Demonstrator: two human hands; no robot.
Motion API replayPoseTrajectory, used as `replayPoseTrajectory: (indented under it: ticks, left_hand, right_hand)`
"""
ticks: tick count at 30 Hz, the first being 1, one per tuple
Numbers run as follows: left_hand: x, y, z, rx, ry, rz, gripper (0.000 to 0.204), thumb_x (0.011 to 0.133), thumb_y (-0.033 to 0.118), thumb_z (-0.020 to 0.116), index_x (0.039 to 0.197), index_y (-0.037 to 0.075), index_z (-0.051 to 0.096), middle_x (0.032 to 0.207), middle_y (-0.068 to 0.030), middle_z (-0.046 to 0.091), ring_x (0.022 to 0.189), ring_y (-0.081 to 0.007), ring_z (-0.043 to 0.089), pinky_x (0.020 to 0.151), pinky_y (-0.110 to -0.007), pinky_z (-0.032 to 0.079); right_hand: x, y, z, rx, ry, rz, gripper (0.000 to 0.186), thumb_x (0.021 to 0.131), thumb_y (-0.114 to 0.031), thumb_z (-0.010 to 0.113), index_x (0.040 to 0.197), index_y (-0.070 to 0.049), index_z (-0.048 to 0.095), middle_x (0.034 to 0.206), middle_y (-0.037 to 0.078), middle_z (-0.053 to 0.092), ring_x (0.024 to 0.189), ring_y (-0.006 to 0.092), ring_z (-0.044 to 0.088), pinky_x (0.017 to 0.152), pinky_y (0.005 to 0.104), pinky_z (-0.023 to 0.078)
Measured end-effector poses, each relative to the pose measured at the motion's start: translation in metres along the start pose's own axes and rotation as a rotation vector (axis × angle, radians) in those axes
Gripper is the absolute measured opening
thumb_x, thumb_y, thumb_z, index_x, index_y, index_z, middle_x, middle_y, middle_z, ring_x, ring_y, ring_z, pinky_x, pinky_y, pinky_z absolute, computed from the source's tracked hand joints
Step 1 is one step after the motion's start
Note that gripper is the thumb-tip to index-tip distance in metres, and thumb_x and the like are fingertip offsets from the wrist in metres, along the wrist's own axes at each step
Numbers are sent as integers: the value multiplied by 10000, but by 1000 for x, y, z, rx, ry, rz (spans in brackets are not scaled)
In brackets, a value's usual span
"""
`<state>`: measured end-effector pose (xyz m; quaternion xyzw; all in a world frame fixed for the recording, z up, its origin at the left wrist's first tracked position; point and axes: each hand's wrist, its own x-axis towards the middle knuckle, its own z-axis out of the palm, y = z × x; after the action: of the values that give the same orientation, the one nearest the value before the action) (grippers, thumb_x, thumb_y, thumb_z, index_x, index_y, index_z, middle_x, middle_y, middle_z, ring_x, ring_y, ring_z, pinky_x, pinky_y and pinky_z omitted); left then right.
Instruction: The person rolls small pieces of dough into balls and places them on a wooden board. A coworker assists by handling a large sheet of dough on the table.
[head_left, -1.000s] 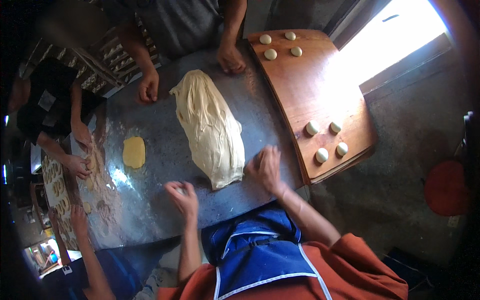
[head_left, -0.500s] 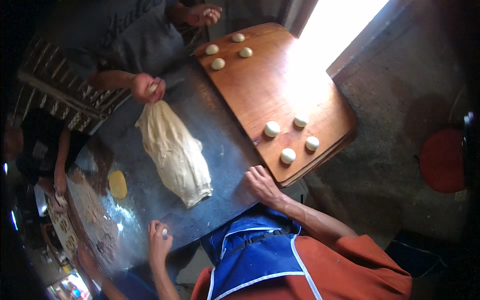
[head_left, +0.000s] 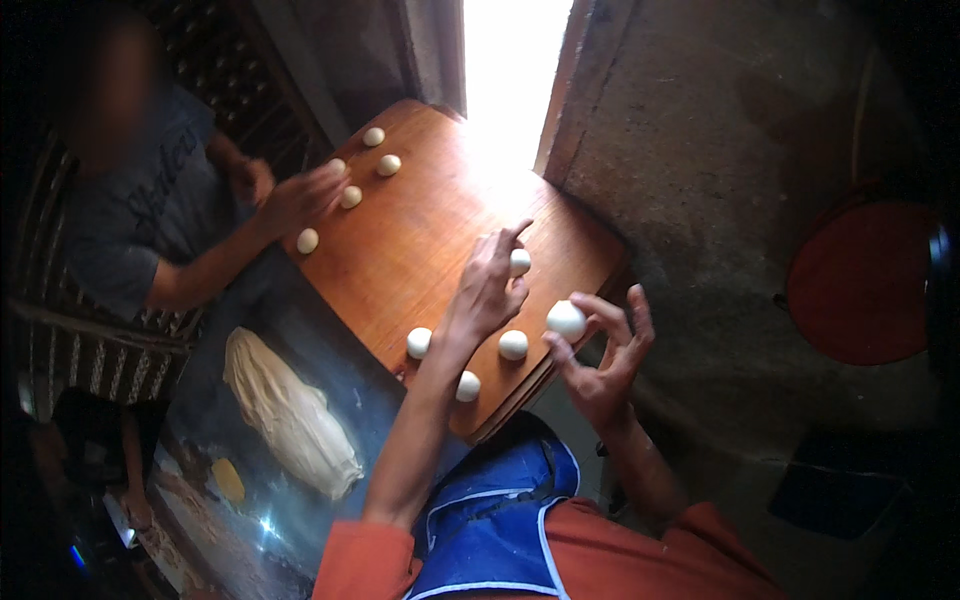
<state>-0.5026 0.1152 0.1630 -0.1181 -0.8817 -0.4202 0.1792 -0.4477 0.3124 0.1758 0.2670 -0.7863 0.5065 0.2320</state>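
Note:
My left hand (head_left: 487, 285) reaches over the wooden board (head_left: 420, 240), fingers curled around a white dough ball (head_left: 519, 262). Between the thumb and fingertips of my right hand (head_left: 608, 375) is another dough ball (head_left: 566, 320), at the board's right edge. Below my left hand, more dough balls (head_left: 513, 345) rest near the board's close corner. My left hand and forearm may hide others. A long, pale mass of dough (head_left: 290, 410) lies on the dark table (head_left: 350, 385) to the left.
Across the board, a co-worker's hand (head_left: 318, 190) is among several dough balls (head_left: 388, 165). A flat yellow piece (head_left: 229, 480) sits on the table beside the dough mass. A round red object (head_left: 865, 280) stands at the right. Bright light enters through an opening (head_left: 515, 80) beyond the board.
My view has turned toward the board. My left hand has come from the table's near side to the board; my right hand has left the table edge and now holds a dough ball.

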Motion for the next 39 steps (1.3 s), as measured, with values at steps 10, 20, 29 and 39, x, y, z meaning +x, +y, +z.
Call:
replayPoseTrajectory:
  ticks: [10, 20, 29, 39]
  left_hand:
    - [-133, 24, 16, 35, 133, -239, 519, 784, 23, 690, 1292, 67, 593, 1188, -140, 651, 1113, -328, 613, 984, -450, 465]
    - [-417, 66, -89, 456, 747, -1138, 470, 773, -32, 753, 1218, 38, 618, 1233, -160, 590, 1156, -321, 582, 981, -412, 486]
    - [-439, 21, -122, 502, 735, -850, 351, 656, -60, 823, 986, -4, 718, 1002, -162, 694, 935, -381, 696, 799, -428, 559]
    - [-484, 69, -108, -1041, 786, -1318, 515, 1086, 417, 521, 1347, -11, 638, 1207, -132, 731, 1095, -234, 717, 992, -421, 566]
  right_hand:
    - [-47, 30, 4, 67, -300, 192, 171, 849, 44, 738, 1008, -14, 710, 899, 127, 684, 820, 288, 649, 743, 393, 518]
    - [-98, -66, 106, 699, -1112, 353, 163, 955, -91, 716, 1092, -7, 748, 906, 138, 713, 780, 271, 703, 688, 389, 554]
    - [-207, -120, 213, 964, -1664, 1121, 472, 1098, -378, 549, 1170, 70, 678, 1068, 116, 730, 914, 181, 676, 829, 367, 563]
    - [-246, -169, 213, 245, -1338, 448, 245, 1060, -263, 557, 1100, -44, 659, 722, 200, 646, 707, 372, 681, 668, 529, 532]
